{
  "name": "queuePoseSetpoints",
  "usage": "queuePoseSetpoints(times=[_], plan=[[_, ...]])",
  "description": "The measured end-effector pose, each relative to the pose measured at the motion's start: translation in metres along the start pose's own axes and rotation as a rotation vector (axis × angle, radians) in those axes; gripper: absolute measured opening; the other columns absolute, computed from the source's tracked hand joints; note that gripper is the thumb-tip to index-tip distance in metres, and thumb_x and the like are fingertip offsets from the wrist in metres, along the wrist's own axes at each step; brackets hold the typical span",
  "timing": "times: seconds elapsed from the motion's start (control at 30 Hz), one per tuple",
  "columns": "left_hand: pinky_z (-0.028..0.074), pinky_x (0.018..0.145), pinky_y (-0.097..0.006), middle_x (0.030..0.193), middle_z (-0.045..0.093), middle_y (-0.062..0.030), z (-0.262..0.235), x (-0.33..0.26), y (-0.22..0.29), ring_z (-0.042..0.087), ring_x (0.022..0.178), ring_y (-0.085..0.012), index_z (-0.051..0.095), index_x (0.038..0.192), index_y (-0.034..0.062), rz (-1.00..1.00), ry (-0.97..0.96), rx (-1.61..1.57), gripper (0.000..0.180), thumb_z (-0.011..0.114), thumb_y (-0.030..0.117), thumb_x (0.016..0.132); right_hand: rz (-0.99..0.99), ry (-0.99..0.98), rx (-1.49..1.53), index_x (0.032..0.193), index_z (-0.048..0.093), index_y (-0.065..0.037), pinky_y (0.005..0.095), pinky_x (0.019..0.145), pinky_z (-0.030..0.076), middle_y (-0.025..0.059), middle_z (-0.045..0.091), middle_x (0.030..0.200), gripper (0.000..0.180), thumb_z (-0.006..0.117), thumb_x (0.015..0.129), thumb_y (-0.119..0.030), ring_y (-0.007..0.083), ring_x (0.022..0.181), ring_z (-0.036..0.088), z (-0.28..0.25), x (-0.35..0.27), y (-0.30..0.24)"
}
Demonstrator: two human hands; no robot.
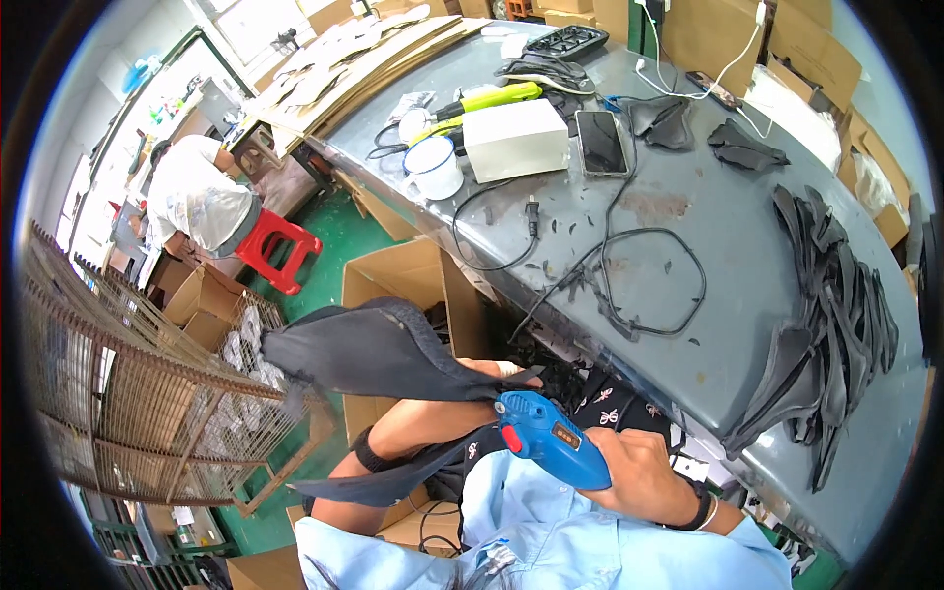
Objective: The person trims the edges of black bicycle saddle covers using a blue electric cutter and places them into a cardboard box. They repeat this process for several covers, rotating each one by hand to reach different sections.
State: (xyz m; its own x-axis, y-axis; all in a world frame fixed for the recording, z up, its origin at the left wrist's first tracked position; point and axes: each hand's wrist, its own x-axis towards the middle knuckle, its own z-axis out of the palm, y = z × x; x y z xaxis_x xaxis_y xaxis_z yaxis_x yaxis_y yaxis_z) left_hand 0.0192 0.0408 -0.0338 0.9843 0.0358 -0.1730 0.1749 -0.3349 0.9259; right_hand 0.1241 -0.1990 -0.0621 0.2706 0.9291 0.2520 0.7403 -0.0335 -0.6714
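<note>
My left hand (pixel 489 371) holds a dark fabric piece (pixel 369 346) that spreads out to the left above a cardboard box; only the fingertips show past the cloth. A second dark strip (pixel 393 480) hangs under my left forearm. My right hand (pixel 644 472) grips a blue hand-held tool (pixel 546 438) with a red button, its tip against the fabric's edge near my left fingers. Both hands are low in the view, in front of the grey table's edge.
The grey table (pixel 728 236) carries a black cable (pixel 629 285), a phone (pixel 601 143), a white box (pixel 514 138), a mug (pixel 433 167) and stacked dark fabric pieces (pixel 836 324). An open cardboard box (pixel 403 280) stands below. A wire rack (pixel 118 374) is left; another person (pixel 202 202) sits beyond by a red stool (pixel 280 251).
</note>
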Motion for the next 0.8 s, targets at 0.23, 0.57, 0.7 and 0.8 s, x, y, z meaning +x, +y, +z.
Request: queuePoseSetpoints(times=[0.23, 0.57, 0.7, 0.8], plan=[[0.049, 0.079, -0.027, 0.097, 0.064, -0.0075, -0.025, -0.02, 0.039, 0.061, 0.089, -0.0153, 0.059, 0.111, -0.0018, 0.005, 0.337, -0.159, 0.037, 0.068, 0.007, 0.077, 0.091, 0.026, 0.007, 0.104, 0.051, -0.001, 0.0373, 0.055, 0.049, 0.0141, 0.063, 0.069, 0.051, 0.077, 0.063, -0.015, 0.0302, 0.059, 0.063, 0.001, -0.001, 0.006], [0.044, 0.086, -0.03, 0.101, 0.057, -0.01, 0.024, -0.001, 0.023, 0.056, 0.094, -0.0178, 0.052, 0.111, 0.0007, 0.41, 1.088, -0.742, 0.036, 0.063, 0.016, 0.08, 0.1, 0.031, 0.05, 0.105, 0.051, -0.001, 0.0375, 0.055, 0.05, 0.0151, 0.063, 0.069, 0.05, 0.077, 0.065, -0.018, 0.0301, 0.059, 0.064, 0.002, 0.0, 0.008], [0.047, 0.085, -0.034, 0.102, 0.058, -0.0123, 0.039, 0.003, 0.013, 0.059, 0.092, -0.0215, 0.05, 0.113, 0.0015, 0.47, 1.141, -0.742, 0.037, 0.062, 0.012, 0.08, 0.096, 0.027, 0.049, 0.098, 0.053, 0.001, 0.0314, 0.056, 0.053, 0.0131, 0.065, 0.071, 0.049, 0.081, 0.068, -0.025, 0.026, 0.062, 0.067, -0.001, 0.005, 0.004], [0.047, 0.086, -0.034, 0.104, 0.057, -0.0112, 0.049, 0.008, 0.012, 0.058, 0.094, -0.021, 0.051, 0.112, 0.0023, 0.5, 1.177, -0.736, 0.037, 0.063, 0.012, 0.079, 0.103, 0.03, 0.067, 0.098, 0.052, 0.001, 0.0316, 0.056, 0.053, 0.0134, 0.065, 0.072, 0.05, 0.082, 0.068, -0.026, 0.0262, 0.062, 0.068, -0.001, 0.007, 0.002]])
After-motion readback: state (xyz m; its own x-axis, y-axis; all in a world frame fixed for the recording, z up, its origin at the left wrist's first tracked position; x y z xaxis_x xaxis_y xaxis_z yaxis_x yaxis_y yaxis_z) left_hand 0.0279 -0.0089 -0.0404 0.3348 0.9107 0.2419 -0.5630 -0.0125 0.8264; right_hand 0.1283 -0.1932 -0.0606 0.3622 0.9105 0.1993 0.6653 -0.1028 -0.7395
